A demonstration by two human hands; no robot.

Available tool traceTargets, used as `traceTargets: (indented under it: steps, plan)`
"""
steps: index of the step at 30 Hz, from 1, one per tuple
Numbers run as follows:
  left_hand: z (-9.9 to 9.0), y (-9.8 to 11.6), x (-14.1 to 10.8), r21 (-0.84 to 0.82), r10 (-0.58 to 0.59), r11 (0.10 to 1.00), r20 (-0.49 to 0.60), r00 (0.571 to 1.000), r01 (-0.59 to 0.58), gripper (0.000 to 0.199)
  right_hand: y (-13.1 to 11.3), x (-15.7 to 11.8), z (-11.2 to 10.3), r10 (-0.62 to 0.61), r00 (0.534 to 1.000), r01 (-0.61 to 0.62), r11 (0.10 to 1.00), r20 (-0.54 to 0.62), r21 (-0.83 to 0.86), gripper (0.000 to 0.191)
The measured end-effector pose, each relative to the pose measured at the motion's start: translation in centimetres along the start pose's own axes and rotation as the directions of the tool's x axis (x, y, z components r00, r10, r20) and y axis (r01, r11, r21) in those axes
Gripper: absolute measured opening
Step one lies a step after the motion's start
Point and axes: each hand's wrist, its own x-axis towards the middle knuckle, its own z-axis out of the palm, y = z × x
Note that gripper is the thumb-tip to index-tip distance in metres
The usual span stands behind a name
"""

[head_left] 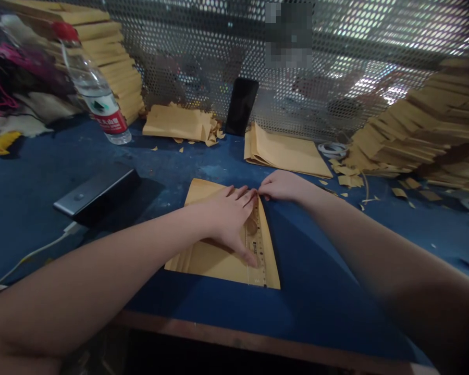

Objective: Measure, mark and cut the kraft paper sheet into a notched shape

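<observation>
A stack of brown paper sheets [214, 260] is lying flat on the blue worktop [42, 177], near its front edge. A transparent ruler [257, 249] is lying along the right edge of the stack. The left hand [229, 216] is pressing flat, fingers spread, on the stack and the ruler. The right hand [283, 186] is resting at the far right corner of the stack, fingers curled at the ruler's far end; whether it is gripping anything cannot be told. The two hands are nearly touching.

Behind the stack, a black phone [241, 105] is leaning against a perforated metal screen [187, 47]. Left of the stack, a grey power bank [96, 194] is lying, and a water bottle [94, 88] is standing beyond it. Right of the stack, piled folded envelopes [422, 130] are leaning.
</observation>
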Motion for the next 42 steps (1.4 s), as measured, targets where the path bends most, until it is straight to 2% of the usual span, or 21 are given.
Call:
traceTargets:
  steps: [6, 18, 25, 33, 42]
  plan:
    - [0.1, 0.0, 0.0, 0.010, -0.003, 1.000, -0.002, 1.000, 0.003, 0.148, 0.0, -0.3, 0.2, 0.009, 1.000, -0.009, 1.000, -0.002, -0.007, 0.030]
    - [-0.2, 0.1, 0.0, 0.048, 0.007, 0.999, 0.027, 1.000, -0.008, 0.139, -0.3, -3.5, 2.1, -0.056, 0.997, 0.056, 0.998, 0.056, -0.005, 0.027]
    - [-0.2, 0.1, 0.0, 0.050, -0.012, 0.999, 0.036, 0.999, 0.010, 0.138, -0.8, -6.1, 3.6, -0.121, 0.991, 0.115, 0.987, 0.049, 0.111, 0.035]
    - [-0.1, 0.3, 0.2, 0.060, -0.027, 0.998, 0.042, 0.999, 0.025, 0.142, -1.6, -9.0, 5.3, -0.138, 0.990, 0.127, 0.958, 0.025, 0.257, 0.029]
    - [-0.2, 0.4, 0.3, 0.058, -0.049, 0.997, 0.061, 0.997, 0.046, 0.138, -2.4, -12.6, 7.3, -0.211, 0.977, 0.203, 0.936, -0.004, 0.288, 0.033]
